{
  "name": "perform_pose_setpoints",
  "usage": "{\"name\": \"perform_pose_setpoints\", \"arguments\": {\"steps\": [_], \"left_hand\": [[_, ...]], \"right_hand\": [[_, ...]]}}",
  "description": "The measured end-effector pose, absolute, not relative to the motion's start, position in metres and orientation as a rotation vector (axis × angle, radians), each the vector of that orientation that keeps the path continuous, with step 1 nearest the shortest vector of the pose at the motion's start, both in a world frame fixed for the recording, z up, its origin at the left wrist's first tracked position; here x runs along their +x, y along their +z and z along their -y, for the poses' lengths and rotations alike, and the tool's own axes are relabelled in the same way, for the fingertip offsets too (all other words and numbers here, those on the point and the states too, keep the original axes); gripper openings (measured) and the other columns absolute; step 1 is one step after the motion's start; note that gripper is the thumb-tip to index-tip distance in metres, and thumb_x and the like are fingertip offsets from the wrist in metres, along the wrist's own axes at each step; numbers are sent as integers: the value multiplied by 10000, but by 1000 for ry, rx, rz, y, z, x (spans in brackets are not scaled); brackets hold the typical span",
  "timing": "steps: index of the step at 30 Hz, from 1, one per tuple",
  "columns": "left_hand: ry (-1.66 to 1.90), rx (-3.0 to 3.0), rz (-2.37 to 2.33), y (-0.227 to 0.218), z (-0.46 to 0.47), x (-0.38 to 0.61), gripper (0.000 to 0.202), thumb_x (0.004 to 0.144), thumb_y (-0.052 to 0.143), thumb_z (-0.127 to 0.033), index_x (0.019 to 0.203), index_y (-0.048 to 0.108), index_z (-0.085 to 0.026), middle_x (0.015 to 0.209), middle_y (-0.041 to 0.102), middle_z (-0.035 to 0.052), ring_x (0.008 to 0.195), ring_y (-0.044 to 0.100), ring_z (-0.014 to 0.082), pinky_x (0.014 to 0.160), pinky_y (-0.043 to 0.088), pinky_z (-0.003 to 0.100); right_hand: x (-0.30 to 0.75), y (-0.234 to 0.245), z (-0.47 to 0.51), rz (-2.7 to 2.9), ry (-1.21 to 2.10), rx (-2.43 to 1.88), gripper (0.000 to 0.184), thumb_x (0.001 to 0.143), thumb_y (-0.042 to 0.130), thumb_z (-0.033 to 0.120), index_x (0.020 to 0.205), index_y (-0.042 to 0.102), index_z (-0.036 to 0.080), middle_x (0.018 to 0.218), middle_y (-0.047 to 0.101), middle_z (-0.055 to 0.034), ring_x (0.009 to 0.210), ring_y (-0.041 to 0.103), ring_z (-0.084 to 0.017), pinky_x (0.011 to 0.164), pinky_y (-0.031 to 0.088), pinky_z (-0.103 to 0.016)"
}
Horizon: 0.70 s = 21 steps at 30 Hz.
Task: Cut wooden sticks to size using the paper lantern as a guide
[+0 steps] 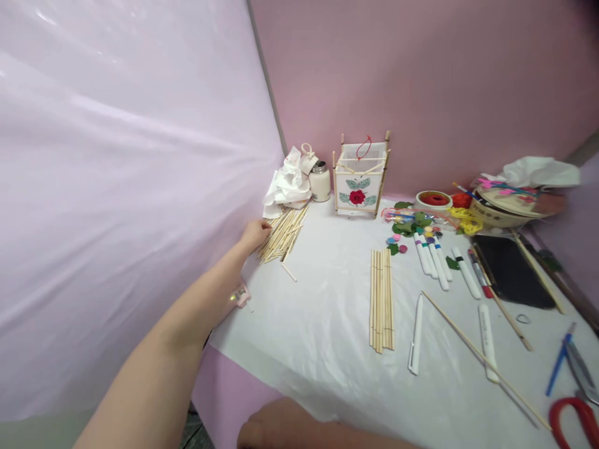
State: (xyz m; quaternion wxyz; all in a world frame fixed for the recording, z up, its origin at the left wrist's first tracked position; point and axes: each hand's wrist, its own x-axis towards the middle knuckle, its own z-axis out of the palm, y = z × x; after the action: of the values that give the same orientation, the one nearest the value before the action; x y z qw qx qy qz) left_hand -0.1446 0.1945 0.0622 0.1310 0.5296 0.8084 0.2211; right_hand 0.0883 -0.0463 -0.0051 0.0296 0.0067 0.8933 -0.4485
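Observation:
My left hand (pixel 256 234) reaches far forward to the left edge of a loose pile of thin bamboo sticks (pixel 285 234). Its fingers are curled together against the pile, and what they grip is too small to make out. Low at the front edge of the table, my right hand (pixel 278 424) is partly cut off by the frame, with its fingers hidden. A row of bamboo sticks (pixel 382 302) lies side by side on the white table cover, right of the middle. One short stick (pixel 289 272) lies apart, just in front of the pile.
Behind stand crumpled white paper (pixel 290 184), a cream jar (pixel 320 182) and a stick-framed lantern with a red rose (pixel 358 187). Rightward lie several markers (pixel 435 262), a white pen (pixel 416 337), a black phone (pixel 512 271), red-handled scissors (pixel 573 418) and a basket (pixel 500 215). A pink gadget (pixel 241 295) sits beside my left forearm.

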Motion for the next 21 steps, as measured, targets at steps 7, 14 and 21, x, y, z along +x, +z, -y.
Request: {"name": "perform_pose_setpoints", "arguments": {"steps": [7,14,21], "left_hand": [[704,1620,-2329,52,-132,-124,244,782,535,-239,954,693,-171,837,691,29,747,594,164,709,418,258],[688,1755,-2227,39,-73,-89,180,805,579,-337,836,684,-195,750,633,13,722,571,172,688,418,278],[573,2024,-2181,24,-74,-89,278,827,546,-191,1072,671,-155,980,591,88,956,555,229,897,424,356]], "right_hand": [[86,-16,54,-2856,-1247,29,157,830,532,322,792,636,210,759,660,23,641,559,-113,624,423,-210],[90,-20,59,-2957,-1278,44,144,844,509,300,839,619,208,826,678,20,694,559,-106,668,408,-197],[93,-15,62,-3047,-1224,73,163,856,472,308,786,576,204,794,671,32,636,510,-97,604,369,-208]]}}
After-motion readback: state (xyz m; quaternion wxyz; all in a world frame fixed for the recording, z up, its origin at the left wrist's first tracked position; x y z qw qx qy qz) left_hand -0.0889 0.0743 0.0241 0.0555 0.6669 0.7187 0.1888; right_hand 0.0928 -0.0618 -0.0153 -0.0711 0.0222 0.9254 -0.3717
